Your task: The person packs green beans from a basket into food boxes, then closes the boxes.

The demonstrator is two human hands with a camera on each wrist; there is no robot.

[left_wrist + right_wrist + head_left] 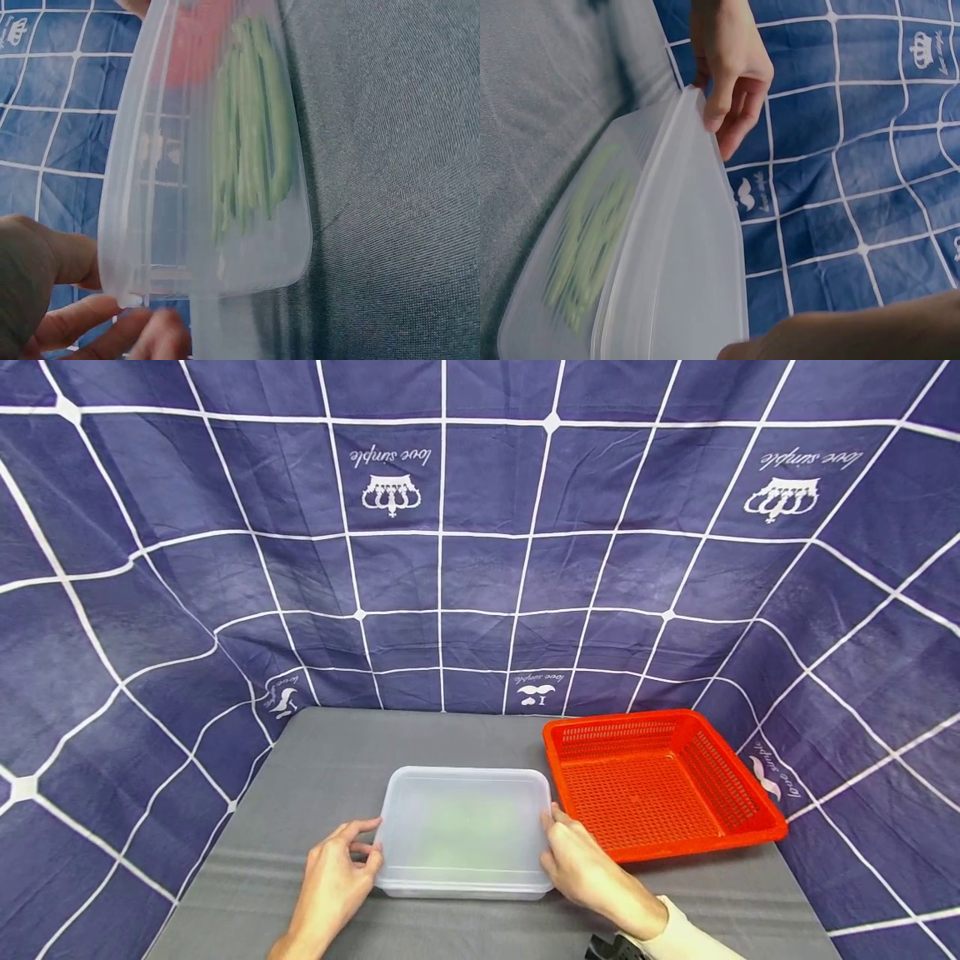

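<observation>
A clear plastic food container [300, 247] stands on the grey table, and long green beans [251, 120] show through its wall. Its frosted lid [465, 827] lies on top; whether the rim is fully pressed down cannot be told. At the left edge, my left hand [337, 872] pinches the lid's rim, thumb above and fingers lower, as the right wrist view also shows. My right hand [581, 864] holds the right edge of the lid, thumb on top; its lower fingers are hidden.
A red plastic basket [637, 793] stands right of the container, close to my right hand. Grey cloth [330, 752] covers the table. Blue checked fabric [480, 568] hangs behind and on both sides.
</observation>
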